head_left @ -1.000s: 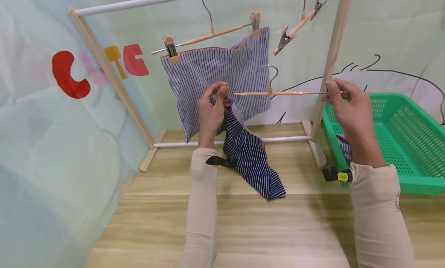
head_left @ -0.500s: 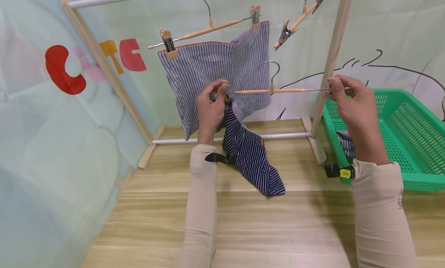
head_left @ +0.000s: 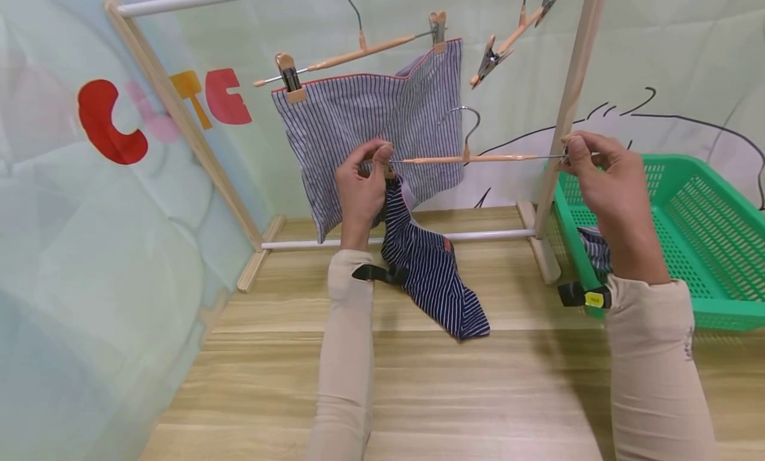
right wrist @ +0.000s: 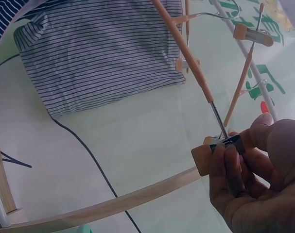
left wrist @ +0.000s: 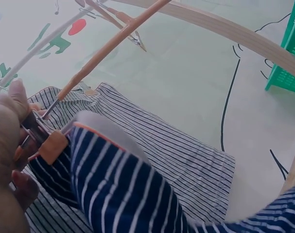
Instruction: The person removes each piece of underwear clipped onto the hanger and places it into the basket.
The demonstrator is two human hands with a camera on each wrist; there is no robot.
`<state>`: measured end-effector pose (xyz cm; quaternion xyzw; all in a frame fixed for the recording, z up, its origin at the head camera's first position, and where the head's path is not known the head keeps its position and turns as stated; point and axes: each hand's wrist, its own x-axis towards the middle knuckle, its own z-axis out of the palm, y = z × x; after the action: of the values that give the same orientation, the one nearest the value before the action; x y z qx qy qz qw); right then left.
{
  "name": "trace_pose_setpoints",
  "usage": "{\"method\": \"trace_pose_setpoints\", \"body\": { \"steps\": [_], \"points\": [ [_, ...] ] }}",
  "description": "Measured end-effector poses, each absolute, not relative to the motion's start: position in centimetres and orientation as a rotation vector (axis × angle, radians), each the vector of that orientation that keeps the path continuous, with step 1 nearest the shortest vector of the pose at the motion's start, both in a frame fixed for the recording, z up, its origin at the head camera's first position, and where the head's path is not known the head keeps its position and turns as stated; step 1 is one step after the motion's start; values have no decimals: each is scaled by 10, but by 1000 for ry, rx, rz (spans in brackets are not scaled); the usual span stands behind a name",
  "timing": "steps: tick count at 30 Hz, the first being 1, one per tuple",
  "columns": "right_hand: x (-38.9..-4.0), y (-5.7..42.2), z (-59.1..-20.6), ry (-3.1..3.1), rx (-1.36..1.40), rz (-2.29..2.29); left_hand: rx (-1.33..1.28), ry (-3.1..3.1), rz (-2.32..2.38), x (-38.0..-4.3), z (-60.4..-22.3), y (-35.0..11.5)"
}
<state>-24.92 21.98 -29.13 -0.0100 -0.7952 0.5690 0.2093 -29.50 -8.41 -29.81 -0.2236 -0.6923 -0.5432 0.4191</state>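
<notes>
A peach clip hanger point(head_left: 490, 159) with a metal hook is held level between both hands in the head view. My left hand point(head_left: 362, 188) pinches the clip point(left wrist: 54, 147) at its left end. From that clip hangs a navy-and-white striped garment point(head_left: 427, 262) with a thin reddish edge, its lower end slanting down to the right. My right hand point(head_left: 615, 188) pinches the clip point(right wrist: 203, 159) at the other end; no cloth shows in that clip in the right wrist view.
Behind the hands, a pale striped cloth point(head_left: 335, 129) hangs clipped from another hanger point(head_left: 364, 51) on a wood-and-white rack point(head_left: 574, 76). A bare clip hanger point(head_left: 514, 39) hangs right of it. A green basket point(head_left: 711, 308) with striped cloth point(head_left: 594, 248) stands on the right of the table point(head_left: 478, 394).
My right hand has shifted slightly to the right with its end of the hanger. Both hands keep their hold on the clips. The head view has tilted a little.
</notes>
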Motion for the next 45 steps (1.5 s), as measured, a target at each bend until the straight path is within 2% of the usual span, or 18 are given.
{"method": "trace_pose_setpoints", "body": {
  "steps": [31, 45],
  "points": [
    [-247, 222, -291, -2230, 20, 1577, -673, -1592, -1421, -298, -301, -85],
    [-253, 229, -292, -2344, 59, 1459, -635, -1693, -1392, -305, -306, -83]
  ]
}}
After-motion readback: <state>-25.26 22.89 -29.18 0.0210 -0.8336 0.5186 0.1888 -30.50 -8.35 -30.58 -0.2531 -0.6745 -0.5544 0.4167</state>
